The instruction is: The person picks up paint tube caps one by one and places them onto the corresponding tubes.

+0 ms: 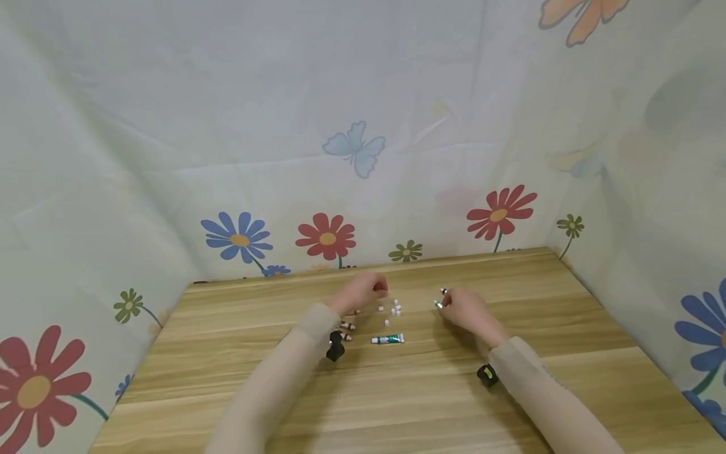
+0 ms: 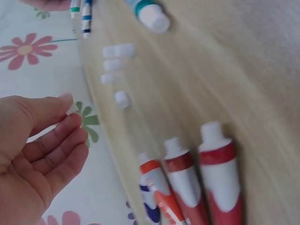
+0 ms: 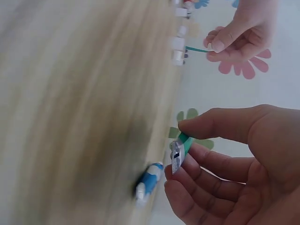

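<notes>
My left hand (image 1: 361,293) pinches a small white cap (image 2: 71,109) between thumb and index finger, above the table. In my right hand (image 1: 469,312), thumb and fingers grip a small green paint tube (image 3: 182,149). A blue paint tube (image 3: 150,180) lies on the table beside that hand. Several loose white caps (image 1: 396,310) are scattered between the hands. Nearer to me lies a teal paint tube (image 1: 388,339) with its white cap on. Close to the left wrist, uncapped tubes lie in a row: a red one (image 2: 220,176), a brownish-red one (image 2: 184,171), an orange one (image 2: 161,190) and a purple one (image 2: 149,204).
The wooden table (image 1: 408,403) ends at the back against a pale cloth (image 1: 397,189) printed with flowers and butterflies. This cloth also hangs on both sides. Black wrist cameras sit at both cuffs, and the left forearm partly covers the row of tubes in the head view.
</notes>
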A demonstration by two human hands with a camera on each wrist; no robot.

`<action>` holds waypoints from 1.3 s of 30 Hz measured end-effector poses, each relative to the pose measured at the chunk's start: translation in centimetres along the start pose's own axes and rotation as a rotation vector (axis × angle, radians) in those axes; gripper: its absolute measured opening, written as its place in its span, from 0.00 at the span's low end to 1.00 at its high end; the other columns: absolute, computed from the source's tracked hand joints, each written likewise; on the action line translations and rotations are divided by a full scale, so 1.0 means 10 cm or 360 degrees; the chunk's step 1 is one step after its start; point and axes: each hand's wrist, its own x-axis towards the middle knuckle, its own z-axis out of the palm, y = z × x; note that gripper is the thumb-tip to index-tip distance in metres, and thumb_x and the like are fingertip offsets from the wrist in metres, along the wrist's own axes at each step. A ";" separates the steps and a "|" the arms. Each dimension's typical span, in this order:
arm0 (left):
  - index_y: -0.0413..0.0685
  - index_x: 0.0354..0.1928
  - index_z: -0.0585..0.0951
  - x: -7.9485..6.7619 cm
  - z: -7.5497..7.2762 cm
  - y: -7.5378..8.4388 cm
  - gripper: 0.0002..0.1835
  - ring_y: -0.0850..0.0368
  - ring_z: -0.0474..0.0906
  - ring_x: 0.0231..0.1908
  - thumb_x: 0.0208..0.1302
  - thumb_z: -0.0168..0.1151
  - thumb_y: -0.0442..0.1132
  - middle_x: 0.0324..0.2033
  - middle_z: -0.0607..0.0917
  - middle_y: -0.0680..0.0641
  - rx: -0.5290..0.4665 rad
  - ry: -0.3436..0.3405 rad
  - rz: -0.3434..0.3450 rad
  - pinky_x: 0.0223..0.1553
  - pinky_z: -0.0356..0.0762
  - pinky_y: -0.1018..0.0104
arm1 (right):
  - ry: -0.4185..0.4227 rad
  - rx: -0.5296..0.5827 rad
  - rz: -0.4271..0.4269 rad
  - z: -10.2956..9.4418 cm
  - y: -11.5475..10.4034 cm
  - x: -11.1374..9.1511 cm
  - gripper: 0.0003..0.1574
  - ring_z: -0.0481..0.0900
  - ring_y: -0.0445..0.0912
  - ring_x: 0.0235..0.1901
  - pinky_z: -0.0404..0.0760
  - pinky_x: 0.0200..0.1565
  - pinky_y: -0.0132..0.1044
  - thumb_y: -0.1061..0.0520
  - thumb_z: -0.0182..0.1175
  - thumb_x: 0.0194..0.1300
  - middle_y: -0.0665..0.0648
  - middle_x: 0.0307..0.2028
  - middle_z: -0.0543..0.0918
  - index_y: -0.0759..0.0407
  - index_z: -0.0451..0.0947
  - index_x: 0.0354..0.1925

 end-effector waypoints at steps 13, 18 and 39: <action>0.44 0.43 0.84 -0.18 -0.32 0.13 0.07 0.58 0.81 0.37 0.72 0.62 0.40 0.35 0.86 0.49 -0.0095 0.0228 0.0092 0.43 0.80 0.63 | 0.0098 0.0137 -0.0088 -0.22 -0.15 -0.05 0.10 0.73 0.46 0.28 0.72 0.31 0.39 0.57 0.65 0.64 0.53 0.30 0.80 0.62 0.83 0.41; 0.45 0.45 0.85 -0.28 -0.45 0.20 0.07 0.58 0.82 0.39 0.72 0.63 0.40 0.38 0.87 0.50 -0.0114 0.0303 0.0106 0.45 0.80 0.62 | 0.0154 0.0219 -0.0142 -0.31 -0.23 -0.10 0.10 0.72 0.45 0.27 0.71 0.28 0.37 0.57 0.66 0.64 0.53 0.29 0.80 0.62 0.83 0.40; 0.47 0.47 0.86 -0.95 -1.04 0.58 0.09 0.59 0.84 0.39 0.70 0.66 0.41 0.40 0.88 0.52 -0.0194 0.0618 0.0270 0.44 0.83 0.62 | 0.0297 0.0364 -0.0383 -0.63 -0.78 -0.51 0.09 0.74 0.46 0.30 0.73 0.28 0.38 0.56 0.68 0.65 0.50 0.32 0.81 0.58 0.85 0.42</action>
